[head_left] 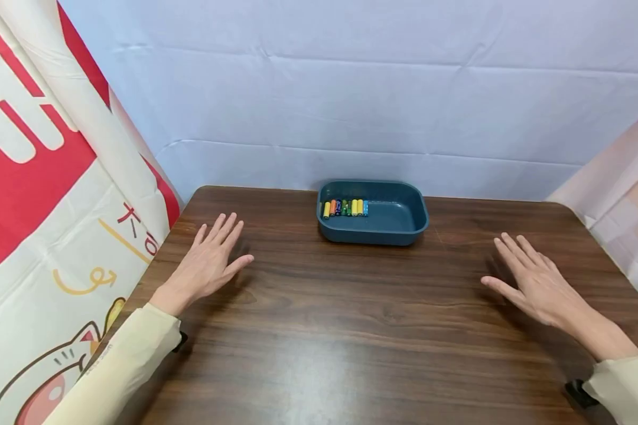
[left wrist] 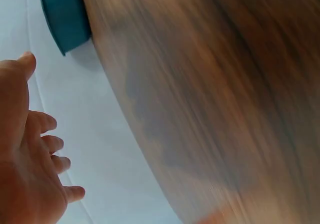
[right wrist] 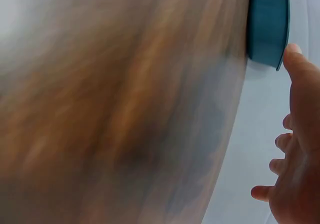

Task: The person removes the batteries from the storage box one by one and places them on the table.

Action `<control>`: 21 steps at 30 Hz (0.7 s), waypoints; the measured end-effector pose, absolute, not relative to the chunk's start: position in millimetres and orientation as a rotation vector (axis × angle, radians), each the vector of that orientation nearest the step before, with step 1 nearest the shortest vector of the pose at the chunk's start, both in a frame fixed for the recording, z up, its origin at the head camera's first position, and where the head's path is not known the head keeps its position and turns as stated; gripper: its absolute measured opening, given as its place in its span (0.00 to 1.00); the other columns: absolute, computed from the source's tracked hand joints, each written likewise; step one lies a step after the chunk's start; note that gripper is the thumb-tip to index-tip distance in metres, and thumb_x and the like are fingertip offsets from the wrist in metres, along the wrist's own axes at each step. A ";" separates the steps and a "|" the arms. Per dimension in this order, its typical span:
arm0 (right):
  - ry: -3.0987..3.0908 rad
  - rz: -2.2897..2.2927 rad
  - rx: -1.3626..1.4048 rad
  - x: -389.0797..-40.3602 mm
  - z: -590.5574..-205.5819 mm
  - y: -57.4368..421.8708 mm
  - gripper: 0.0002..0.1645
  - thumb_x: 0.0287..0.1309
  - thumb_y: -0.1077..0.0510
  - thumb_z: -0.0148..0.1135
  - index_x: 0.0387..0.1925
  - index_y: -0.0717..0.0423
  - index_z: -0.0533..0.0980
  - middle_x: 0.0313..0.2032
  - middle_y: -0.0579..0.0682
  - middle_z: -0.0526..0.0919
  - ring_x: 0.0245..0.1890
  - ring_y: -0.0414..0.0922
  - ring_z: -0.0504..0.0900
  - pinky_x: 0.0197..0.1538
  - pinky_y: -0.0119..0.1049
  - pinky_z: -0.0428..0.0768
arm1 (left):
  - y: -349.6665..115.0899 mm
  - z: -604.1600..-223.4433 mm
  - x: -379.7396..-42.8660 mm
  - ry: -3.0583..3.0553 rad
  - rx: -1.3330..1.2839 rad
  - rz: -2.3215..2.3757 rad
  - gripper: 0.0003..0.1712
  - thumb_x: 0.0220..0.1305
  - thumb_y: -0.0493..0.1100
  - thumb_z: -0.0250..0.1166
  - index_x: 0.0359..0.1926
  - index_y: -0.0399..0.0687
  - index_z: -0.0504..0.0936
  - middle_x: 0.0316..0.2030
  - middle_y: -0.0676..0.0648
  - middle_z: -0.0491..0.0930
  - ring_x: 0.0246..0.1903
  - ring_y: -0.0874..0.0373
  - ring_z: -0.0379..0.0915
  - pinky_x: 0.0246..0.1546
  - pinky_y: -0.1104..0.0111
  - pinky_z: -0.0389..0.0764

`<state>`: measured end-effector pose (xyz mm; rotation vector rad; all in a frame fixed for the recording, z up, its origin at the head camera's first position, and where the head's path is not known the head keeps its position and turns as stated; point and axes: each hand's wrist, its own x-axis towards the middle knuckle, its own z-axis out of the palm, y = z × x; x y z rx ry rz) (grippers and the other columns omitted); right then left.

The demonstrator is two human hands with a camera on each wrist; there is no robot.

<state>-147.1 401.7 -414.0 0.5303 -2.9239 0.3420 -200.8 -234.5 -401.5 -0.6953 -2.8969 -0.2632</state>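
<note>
Two hands lie apart over the brown tabletop [head_left: 324,301], each holding nothing. The left hand [head_left: 208,264] is spread, fingers straight and thumb held out towards the middle; the right hand [head_left: 539,284] is spread likewise, its thumb also pointing inward. Both wrist views show the palms and thumbs from below, with one end of the tub [head_left: 396,217] near the top of each view. That tub, dark blue and rounded at the corners, sits at the far edge of the tabletop, between the hands and touching neither. Inside it, in the left part, a row of small batteries [head_left: 354,207] lies side by side, in yellow, orange, dark blue, green and light blue; the right part of its floor is bare. Pale sleeves [head_left: 130,348] cover both forearms. Behind the tub hangs a creased pale cloth [head_left: 351,106], and a printed sheet [head_left: 21,195] in red and white hangs on the left
</note>
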 end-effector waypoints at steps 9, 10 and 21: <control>-2.943 0.562 0.530 -168.3 -401.5 372.6 0.55 0.73 0.45 0.63 0.81 0.65 0.42 0.77 0.74 0.49 0.75 0.73 0.50 0.71 0.73 0.51 | -205.3 -395.0 -206.8 -2.902 -0.709 -0.521 0.48 0.78 0.62 0.56 0.80 0.32 0.52 0.81 0.37 0.44 0.80 0.41 0.38 0.76 0.41 0.48; -2.957 0.587 0.512 -170.4 -399.2 368.3 0.56 0.73 0.44 0.62 0.81 0.64 0.41 0.76 0.75 0.49 0.74 0.74 0.51 0.70 0.74 0.52 | -200.9 -394.6 -208.6 -2.899 -0.710 -0.568 0.48 0.77 0.62 0.56 0.80 0.32 0.52 0.81 0.36 0.44 0.80 0.41 0.39 0.76 0.42 0.49; -2.933 0.793 0.496 -199.8 -391.3 329.0 0.52 0.74 0.44 0.61 0.81 0.65 0.45 0.73 0.75 0.58 0.64 0.73 0.69 0.58 0.73 0.70 | -143.3 -389.5 -239.9 -2.920 -0.657 -1.021 0.46 0.78 0.59 0.57 0.82 0.42 0.49 0.81 0.40 0.50 0.79 0.46 0.47 0.76 0.48 0.56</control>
